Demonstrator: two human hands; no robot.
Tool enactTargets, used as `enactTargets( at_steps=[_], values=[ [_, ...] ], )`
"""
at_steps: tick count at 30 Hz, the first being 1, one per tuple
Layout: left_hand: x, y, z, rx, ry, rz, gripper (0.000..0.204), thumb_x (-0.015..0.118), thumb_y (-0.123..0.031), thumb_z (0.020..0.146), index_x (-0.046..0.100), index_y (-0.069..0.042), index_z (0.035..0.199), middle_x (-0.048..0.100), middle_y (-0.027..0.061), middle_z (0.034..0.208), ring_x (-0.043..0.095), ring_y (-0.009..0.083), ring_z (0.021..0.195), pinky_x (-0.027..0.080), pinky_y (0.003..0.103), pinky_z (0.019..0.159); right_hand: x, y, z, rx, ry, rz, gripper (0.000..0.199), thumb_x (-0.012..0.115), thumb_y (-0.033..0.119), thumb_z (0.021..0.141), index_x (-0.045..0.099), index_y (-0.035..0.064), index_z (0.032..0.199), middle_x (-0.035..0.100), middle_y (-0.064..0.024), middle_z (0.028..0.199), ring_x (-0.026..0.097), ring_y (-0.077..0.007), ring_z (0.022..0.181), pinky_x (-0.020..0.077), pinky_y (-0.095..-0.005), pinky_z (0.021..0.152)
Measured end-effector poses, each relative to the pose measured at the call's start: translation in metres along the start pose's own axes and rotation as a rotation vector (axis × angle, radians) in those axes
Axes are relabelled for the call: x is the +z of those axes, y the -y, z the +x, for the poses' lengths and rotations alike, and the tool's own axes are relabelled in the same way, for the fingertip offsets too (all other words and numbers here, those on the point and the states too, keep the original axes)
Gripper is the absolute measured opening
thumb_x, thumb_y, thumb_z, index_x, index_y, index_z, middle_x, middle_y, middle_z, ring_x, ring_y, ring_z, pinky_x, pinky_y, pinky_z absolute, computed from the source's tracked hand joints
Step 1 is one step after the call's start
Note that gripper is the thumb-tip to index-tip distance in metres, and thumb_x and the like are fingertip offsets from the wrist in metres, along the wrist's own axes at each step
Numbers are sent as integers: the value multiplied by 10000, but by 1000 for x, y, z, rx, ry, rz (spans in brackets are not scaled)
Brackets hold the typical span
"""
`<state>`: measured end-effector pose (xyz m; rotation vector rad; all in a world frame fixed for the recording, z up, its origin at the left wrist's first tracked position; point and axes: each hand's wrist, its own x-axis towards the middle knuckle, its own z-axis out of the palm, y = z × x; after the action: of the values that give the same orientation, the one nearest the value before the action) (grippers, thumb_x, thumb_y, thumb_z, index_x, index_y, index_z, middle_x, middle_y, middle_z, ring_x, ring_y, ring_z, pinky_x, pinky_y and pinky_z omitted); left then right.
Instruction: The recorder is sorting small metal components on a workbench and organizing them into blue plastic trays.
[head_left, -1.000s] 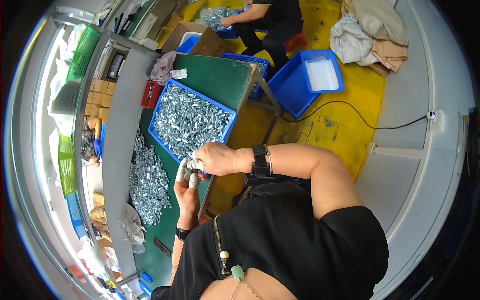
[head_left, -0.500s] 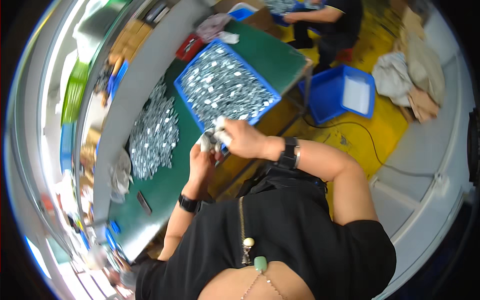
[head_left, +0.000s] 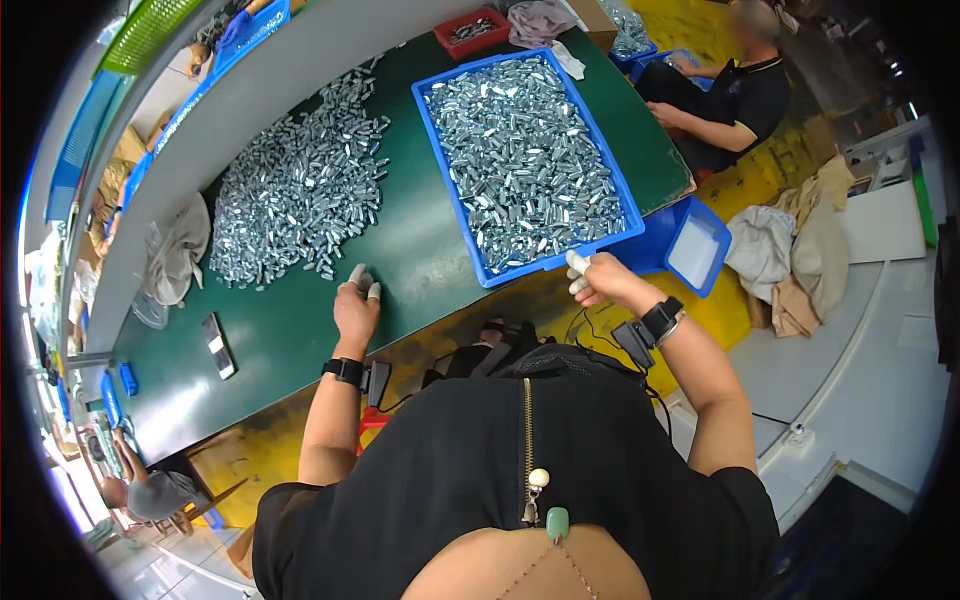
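So from my feed, the loose pile of small silvery metal parts [head_left: 300, 190] is spread out on the green counter [head_left: 430, 250], up and to the left of centre, and the left hand [head_left: 355, 305] is resting on the counter just below the pile's lower edge, not quite touching the parts as far as I can see. Its fingers [head_left: 358, 275] have white tips on them and are curled down onto the surface; I can't make out anything gripped in them. The right hand [head_left: 600, 282] is at the near corner of the big blue tray [head_left: 470, 215], which is heaped with the same silvery parts and sits on the counter just right of the pile. The right fingers [head_left: 577, 263], also white-tipped, are bent and pressed against the tray's rim, holding nothing else that I can tell. Both wrists have black bands on. A grey cloth [head_left: 175, 255] lies left of the pile, with a phone [head_left: 217, 345] below it near the counter edge. A smaller empty blue bin [head_left: 690, 245] hangs off past the counter to the right, and another person in black [head_left: 735, 95] sits beyond it.
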<state>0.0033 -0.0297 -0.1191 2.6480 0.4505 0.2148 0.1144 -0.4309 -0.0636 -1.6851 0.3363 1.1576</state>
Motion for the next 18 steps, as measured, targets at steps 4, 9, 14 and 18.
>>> enactTargets(
  at_steps=[4, 9, 14, 18],
  values=[
    [-12, -5, 15, -24, 42, 149, 429, 645, -195, 765, 548, -67, 1163, 602, 156, 835, 593, 305, 751, 475, 386, 677, 6, -15, 11, 67, -30, 482, 391, 559, 357, 869, 512, 10, 1043, 582, -127, 931, 595, -236, 840, 508, -379, 765],
    [-12, -7, 24, -74, 95, 124, 492, 652, -227, 766, 507, -72, 1209, 600, 161, 865, 583, 324, 798, 466, 397, 701, 18, -21, 30, 101, 72, 912, 319, 519, 266, 903, 472, 7, 1084, 551, -152, 1033, 572, -270, 925, 489, -397, 842],
    [-2, -33, 31, -51, -27, 121, 576, 668, -192, 760, 437, -69, 1273, 587, 152, 904, 574, 276, 738, 464, 360, 678, 21, -25, 29, -36, 69, 856, 242, 443, 156, 931, 430, 16, 1128, 525, -158, 1089, 558, -296, 950, 469, -431, 872],
    [4, -83, 45, 13, 26, -73, 600, 668, -153, 761, 411, -60, 1295, 578, 143, 949, 562, 222, 718, 460, 323, 661, 7, -29, 25, -80, 33, 831, 236, 437, 151, 931, 432, 22, 1129, 530, -157, 1085, 560, -287, 938, 475, -429, 862]
  ],
)
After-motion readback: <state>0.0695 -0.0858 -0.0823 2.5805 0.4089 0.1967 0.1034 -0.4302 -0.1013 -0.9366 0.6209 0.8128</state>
